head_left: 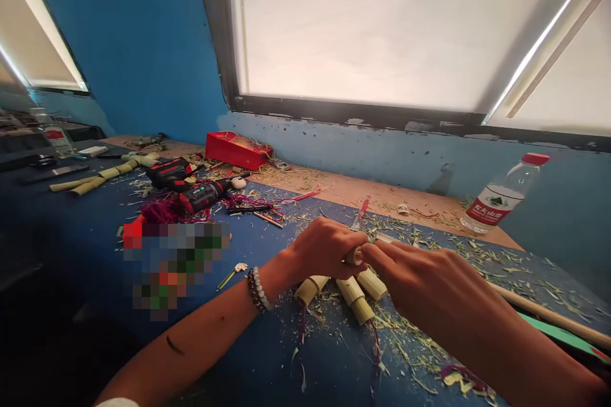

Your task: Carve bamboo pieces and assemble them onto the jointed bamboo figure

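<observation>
My left hand (pixel 329 247), with two bead bracelets on its wrist, is wrapped round a short pale bamboo piece (pixel 354 256). Against it, my right hand (pixel 410 267) is closed, its fingertips meeting the left hand at the bamboo. A whitish, flat object (pixel 384 238) shows just behind the right fingers; what it is cannot be told. Below the hands, several cut bamboo segments (pixel 356 300) lie on the blue table, with purple cords trailing from them.
A water bottle (pixel 496 197) stands at the right by the wall. Further left are a red box (pixel 237 150), a black and red power drill (pixel 203 195), purple thread (pixel 165 211) and joined bamboo pieces (pixel 109 173). Green and pale shavings litter the blue table (pixel 267 356).
</observation>
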`<control>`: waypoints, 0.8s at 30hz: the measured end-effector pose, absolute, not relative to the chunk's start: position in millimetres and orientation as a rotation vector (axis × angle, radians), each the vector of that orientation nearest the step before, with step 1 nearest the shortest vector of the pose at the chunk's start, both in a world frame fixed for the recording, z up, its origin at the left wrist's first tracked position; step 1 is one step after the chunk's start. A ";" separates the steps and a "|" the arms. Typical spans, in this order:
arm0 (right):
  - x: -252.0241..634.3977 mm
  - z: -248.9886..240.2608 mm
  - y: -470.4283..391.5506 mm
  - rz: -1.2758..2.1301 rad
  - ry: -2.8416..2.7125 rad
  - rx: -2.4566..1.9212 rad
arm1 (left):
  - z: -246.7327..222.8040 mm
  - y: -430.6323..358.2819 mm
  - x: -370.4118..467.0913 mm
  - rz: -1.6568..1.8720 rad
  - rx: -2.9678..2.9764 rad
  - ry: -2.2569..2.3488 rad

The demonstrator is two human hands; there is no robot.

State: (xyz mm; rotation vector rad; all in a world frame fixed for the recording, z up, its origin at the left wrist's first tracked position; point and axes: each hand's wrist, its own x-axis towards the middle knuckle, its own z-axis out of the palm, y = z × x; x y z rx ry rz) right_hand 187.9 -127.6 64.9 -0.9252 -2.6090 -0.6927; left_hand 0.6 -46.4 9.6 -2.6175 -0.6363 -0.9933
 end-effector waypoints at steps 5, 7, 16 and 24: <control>185.9 75.2 -121.5 -0.555 -2.642 -0.900 | 12.7 -48.0 -0.2 -1.135 -2.637 -0.678; 183.1 74.9 -120.0 -0.511 -2.617 -0.947 | 13.8 -48.4 -0.5 -1.182 -2.618 -0.700; 173.3 59.5 -110.4 -0.269 -2.434 -1.144 | 20.6 -47.2 -1.1 -1.265 -2.393 -0.721; 169.8 63.9 -108.0 -0.062 -2.348 -1.289 | 27.5 -46.0 -4.1 -1.519 -2.462 -0.707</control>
